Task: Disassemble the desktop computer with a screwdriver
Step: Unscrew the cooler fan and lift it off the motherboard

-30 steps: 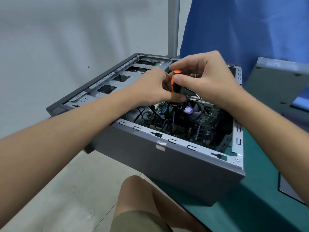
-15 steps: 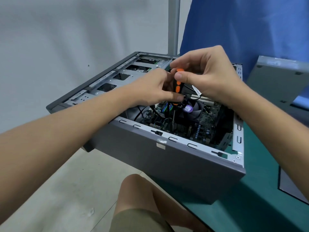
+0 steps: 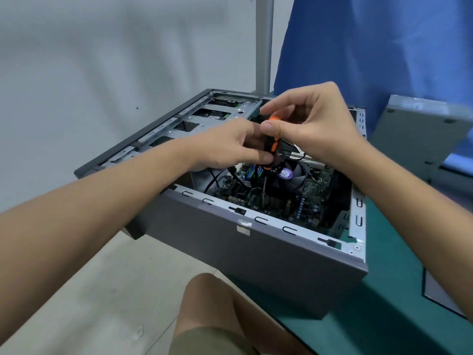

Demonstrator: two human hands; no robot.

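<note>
1. While the case (image 3: 256,265) is lying open below your hands, your left hand (image 3: 225,147) and right hand (image 3: 314,126) are both pinching the screwdriver (image 3: 273,146).
2. Under them its tip is reaching beside the fan (image 3: 297,180); everything inside is seemingly awaiting removal.

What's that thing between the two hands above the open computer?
A screwdriver with an orange-and-black handle, in the head view. Both the left hand and right hand grip it; its shaft points down beside the fan.
</note>
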